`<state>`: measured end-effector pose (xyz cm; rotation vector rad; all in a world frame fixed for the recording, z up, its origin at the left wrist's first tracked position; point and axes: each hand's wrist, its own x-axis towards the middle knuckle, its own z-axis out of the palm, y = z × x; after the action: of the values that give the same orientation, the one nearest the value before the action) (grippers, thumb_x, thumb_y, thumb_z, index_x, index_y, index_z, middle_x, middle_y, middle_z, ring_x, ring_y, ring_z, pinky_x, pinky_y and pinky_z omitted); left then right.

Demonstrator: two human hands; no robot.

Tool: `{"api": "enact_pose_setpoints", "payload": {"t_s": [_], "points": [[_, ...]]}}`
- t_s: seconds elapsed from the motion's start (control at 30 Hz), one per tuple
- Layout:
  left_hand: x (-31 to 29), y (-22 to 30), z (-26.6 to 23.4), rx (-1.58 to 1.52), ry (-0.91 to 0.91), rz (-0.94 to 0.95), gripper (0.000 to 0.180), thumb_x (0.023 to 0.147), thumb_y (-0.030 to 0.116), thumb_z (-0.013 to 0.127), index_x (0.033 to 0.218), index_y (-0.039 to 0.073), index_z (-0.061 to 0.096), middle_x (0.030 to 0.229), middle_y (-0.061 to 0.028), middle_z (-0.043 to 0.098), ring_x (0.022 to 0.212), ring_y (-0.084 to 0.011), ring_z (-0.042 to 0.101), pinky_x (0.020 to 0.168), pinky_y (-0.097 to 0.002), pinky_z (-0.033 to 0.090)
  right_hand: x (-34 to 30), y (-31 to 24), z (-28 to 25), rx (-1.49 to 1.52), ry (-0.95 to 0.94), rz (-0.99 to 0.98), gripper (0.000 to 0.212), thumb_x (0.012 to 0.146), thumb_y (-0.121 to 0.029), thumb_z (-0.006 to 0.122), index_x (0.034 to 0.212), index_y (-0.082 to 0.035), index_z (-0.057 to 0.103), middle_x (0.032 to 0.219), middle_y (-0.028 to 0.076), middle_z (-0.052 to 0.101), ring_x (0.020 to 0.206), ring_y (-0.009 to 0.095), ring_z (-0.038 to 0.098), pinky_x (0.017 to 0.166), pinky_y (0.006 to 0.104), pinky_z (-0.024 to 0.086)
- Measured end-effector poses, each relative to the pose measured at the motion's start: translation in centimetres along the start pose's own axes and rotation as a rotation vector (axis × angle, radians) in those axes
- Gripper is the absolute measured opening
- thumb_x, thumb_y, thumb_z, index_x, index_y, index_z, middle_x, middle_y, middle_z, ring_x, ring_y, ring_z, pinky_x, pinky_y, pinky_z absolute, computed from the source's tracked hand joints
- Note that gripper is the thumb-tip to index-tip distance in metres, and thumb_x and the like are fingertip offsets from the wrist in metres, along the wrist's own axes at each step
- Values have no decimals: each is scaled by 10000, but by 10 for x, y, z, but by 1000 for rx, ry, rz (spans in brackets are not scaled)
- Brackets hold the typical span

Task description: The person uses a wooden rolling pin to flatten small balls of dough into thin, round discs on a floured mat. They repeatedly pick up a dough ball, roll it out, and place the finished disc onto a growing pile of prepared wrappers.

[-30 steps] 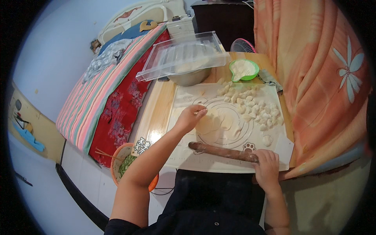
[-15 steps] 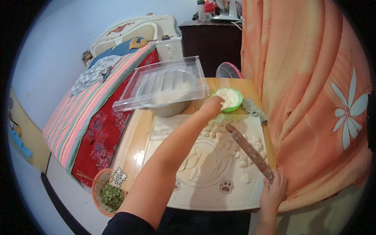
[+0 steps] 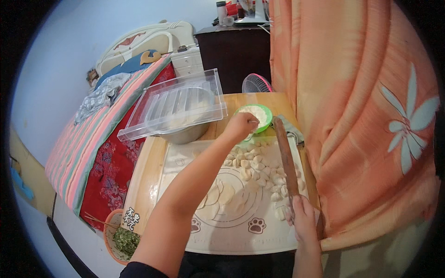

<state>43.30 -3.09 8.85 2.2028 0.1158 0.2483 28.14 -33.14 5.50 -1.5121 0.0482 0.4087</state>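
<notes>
My left hand [image 3: 242, 126] is closed in a pinch at the near edge of a green bowl [image 3: 270, 121] of white flour [image 3: 256, 111], with a little flour showing at its fingertips. In my right hand [image 3: 303, 215] is a brown wooden rolling pin [image 3: 286, 157], gripped by its near end and tilted up over the right side of the mat. Below the bowl, many small dough pieces [image 3: 263, 172] lie scattered on the white baking mat [image 3: 232, 241]. Thin flattened dough rounds [image 3: 218, 197] overlap in the mat's printed circles, partly behind my left forearm.
A large metal bowl [image 3: 185, 135] stands at the back left under a clear plastic lid [image 3: 125, 135]. An orange bowl [image 3: 109, 241] of chopped greens sits low at the left. A cloth [image 3: 292, 129] lies beside the flour bowl. An orange curtain [image 3: 352, 116] hangs along the right edge.
My left hand has drawn back from inside the flour bowl to its near edge, closed. The rolling pin has swung more upright in my right hand. The view has shifted slightly right.
</notes>
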Motion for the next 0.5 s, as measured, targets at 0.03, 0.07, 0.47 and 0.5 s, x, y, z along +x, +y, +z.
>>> {"api": "enact_pose_setpoints", "payload": {"t_s": [0.03, 0.07, 0.47, 0.5], "points": [[-19, 11, -3, -187, -45, -16, 186, 889, 131, 664, 1009, -2, 716, 908, -90, 734, 814, -175, 679, 758, -318, 544, 6, 1, 7, 136, -58, 52, 287, 1030, -307, 486, 1088, -44, 584, 790, 24, 568, 526, 91, 485, 440, 209, 360], [-41, 21, -3, -234, -43, 26, 188, 892, 139, 662, 1006, -1, 714, 889, -90, 728, 802, -166, 668, 754, -311, 535, 5, 0, 16, 268, -122, 111, 297, 1031, -326, 485, 1073, -48, 579, 787, 24, 562, 516, 92, 474, 434, 212, 359], [-203, 9, 50, -95, 477, 285, 437, 972, 161, 567, 1358, 2, 440, 1148, -150, 577, 991, -244, 621, 828, -320, 517, -37, 5, 103, 309, -307, 91, 337, 1032, -368, 469, 1089, -44, 542, 823, 45, 554, 558, 119, 503, 445, 260, 391], [-204, 10, 52, -319, 277, 1, 466, 973, 185, 564, 1340, -9, 353, 1077, -143, 562, 945, -229, 631, 805, -352, 542, -35, 13, 108, 205, -294, 23, 335, 1029, -361, 475, 1088, -38, 543, 818, 58, 560, 555, 131, 518, 459, 280, 407]]}}
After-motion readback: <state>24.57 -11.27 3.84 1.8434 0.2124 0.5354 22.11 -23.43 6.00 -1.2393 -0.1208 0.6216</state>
